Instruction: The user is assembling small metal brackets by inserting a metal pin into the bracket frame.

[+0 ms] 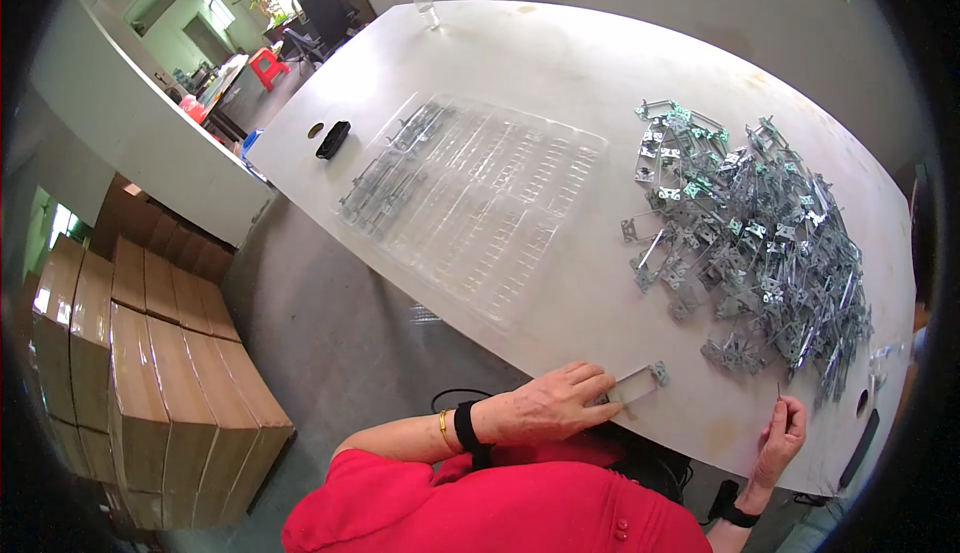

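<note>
Left hand (548,405) grip on metal bracket (640,383), fingertips pinning its near end

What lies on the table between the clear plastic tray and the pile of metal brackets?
Nothing: in the head view the stretch of white table between the clear plastic tray and the pile of metal brackets is bare.

My left hand (548,403) covered one end of the metal bracket (640,381) at the desk's (560,63) near edge; my fingertips hid how I gripped it. My right hand (781,440) pinched something thin, too small to tell. Parts in the pile (760,243) overlapped and hid each other. Pieces in the clear tray's (480,203) far corner blurred together.
</note>
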Demonstrator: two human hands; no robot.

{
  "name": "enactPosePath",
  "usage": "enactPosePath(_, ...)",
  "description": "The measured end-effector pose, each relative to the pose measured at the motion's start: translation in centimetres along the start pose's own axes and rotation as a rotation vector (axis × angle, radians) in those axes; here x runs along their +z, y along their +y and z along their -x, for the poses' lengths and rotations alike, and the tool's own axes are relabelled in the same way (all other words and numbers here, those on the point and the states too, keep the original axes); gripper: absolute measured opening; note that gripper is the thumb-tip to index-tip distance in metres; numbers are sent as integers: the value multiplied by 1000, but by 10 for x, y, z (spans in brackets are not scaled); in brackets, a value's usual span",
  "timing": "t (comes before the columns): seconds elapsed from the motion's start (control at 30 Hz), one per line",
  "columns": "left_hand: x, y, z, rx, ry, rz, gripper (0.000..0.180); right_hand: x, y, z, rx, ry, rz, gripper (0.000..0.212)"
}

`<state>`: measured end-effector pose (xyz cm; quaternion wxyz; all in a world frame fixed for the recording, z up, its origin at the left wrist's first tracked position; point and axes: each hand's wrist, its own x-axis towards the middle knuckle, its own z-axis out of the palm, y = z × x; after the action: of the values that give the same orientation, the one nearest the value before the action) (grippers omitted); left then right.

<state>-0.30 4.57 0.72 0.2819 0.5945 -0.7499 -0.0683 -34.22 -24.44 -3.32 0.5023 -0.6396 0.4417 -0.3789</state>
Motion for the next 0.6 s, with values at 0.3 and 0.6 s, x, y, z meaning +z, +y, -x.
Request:
enactPosePath(0.3,5,2,-6,-132,161,5,47,1,-5,2,38,-4,-28,6)
enactPosePath(0.6,11,-5,-22,-245,253,12,40,6,-9,4,20,15,28,6)
